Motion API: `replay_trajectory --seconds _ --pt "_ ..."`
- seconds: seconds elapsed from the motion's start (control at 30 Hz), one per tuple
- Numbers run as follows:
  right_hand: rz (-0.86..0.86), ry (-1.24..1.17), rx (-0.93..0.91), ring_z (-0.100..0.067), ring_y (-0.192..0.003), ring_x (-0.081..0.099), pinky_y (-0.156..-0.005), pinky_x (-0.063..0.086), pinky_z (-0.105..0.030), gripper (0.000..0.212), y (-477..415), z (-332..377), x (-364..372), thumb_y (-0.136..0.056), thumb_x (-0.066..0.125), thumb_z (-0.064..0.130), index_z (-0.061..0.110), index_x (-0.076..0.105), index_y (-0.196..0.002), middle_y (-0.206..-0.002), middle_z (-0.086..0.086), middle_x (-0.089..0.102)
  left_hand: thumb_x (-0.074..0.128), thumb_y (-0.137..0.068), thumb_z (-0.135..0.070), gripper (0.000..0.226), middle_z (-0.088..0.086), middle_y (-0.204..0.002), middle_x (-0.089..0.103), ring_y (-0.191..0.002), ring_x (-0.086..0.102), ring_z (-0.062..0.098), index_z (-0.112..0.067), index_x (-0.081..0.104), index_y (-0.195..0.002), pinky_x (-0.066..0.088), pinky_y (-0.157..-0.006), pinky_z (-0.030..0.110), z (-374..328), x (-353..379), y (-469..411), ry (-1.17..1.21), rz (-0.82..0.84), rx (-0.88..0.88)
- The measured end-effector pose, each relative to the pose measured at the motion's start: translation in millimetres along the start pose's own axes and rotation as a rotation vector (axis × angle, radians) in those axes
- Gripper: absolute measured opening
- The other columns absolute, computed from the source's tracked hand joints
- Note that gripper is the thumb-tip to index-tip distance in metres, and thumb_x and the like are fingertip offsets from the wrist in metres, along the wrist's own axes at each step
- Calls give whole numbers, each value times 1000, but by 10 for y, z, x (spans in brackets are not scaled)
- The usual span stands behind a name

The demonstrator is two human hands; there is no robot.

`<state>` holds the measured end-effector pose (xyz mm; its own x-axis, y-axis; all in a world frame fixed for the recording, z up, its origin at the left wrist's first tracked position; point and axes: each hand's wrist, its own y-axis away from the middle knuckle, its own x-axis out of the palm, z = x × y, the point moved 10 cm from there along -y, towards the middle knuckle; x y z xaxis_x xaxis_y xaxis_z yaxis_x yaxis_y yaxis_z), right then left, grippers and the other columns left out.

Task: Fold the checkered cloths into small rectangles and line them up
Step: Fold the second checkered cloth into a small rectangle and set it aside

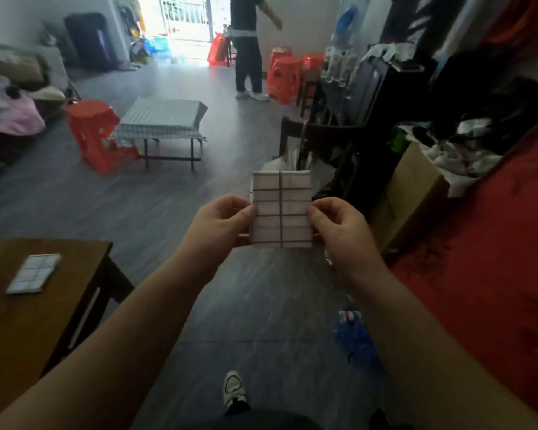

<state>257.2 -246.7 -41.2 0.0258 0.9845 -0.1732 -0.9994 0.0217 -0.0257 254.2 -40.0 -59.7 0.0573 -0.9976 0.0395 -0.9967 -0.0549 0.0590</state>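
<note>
A white checkered cloth (281, 209) with dark grid lines, folded into a small upright rectangle, is held in the air in front of me. My left hand (222, 220) pinches its left edge. Its right edge is pinched by my right hand (339, 223). A second checkered cloth (33, 273), folded into a small rectangle, lies flat on the brown wooden table (28, 321) at the lower left.
A low table with a checkered cover (163, 119) and an orange stool (98, 135) stand ahead on the grey floor. A person (247, 45) stands near the doorway. A cardboard box (416, 193), clutter and a red couch (494, 259) fill the right side.
</note>
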Motion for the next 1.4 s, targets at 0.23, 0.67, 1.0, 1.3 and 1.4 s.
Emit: replay_trajectory --seconds 0.23,0.67,1.0,1.3,1.4 --pt "135 33 18 -17 -81 64 -70 57 -28 14 -1348 10 956 -100 58 17 4 65 -101 -91 -7 68 60 -99 -12 10 6 -83 68 -74 67 16 -8 64 -91 60 -69 34 -29 -805 -1193 -24 -135 -14" --pt "468 -16 28 -16 -76 67 -75 58 -40 11 -4155 -364 2639 -99 62 21 16 68 -92 -84 -2 72 61 -99 -14 11 3 -82 72 -76 69 16 -9 66 -91 60 -70 33 258 -2041 -3451 -36 -457 -82" --pt "820 29 79 -9 -70 60 -66 52 -29 11 -5678 -204 4364 -98 61 15 14 66 -88 -77 3 66 62 -99 -16 14 10 -91 74 -80 68 20 -4 68 -100 59 -81 47 189 -3219 -4434 26 -876 -171" --pt "1047 165 -8 -10 -67 60 -64 54 -28 9 -5700 -44 6346 -95 63 14 14 66 -86 -73 3 66 63 -99 -16 11 8 -82 75 -76 68 22 -14 71 -91 59 -76 43 394 -4750 -4224 57 -1169 -181" --pt "1143 208 -41 -11 -67 60 -65 53 -29 12 -5422 71 7214 -95 64 15 15 64 -83 -71 4 65 64 -98 -12 7 8 -81 71 -77 65 23 -10 69 -92 57 -66 27 443 -5431 -3951 41 -1261 -178"
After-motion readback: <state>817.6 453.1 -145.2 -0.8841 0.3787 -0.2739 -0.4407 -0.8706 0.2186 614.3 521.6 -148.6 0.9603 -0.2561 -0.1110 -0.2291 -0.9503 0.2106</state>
